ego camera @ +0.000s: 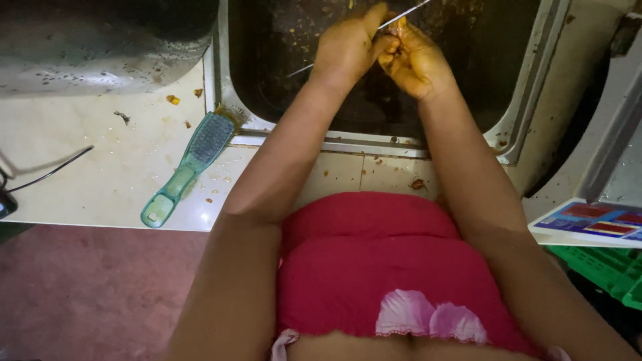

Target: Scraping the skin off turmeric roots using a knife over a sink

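Both my hands are held together over a dark, dirty steel sink (528, 113). My left hand (348, 47) and my right hand (414, 60) pinch a thin shiny metal rod or wire (404, 13) that runs diagonally from upper right to lower left between them. Fingers of both hands are closed around it and look stained yellow-brown. What else the fingers may hold is hidden.
A teal scrubbing brush (190, 160) lies on the pale counter (87, 174) at the sink's left edge, among food scraps. A large steel pot (100, 47) stands at the back left. A dark cable (47, 174) lies at far left. A green crate (602, 267) sits at lower right.
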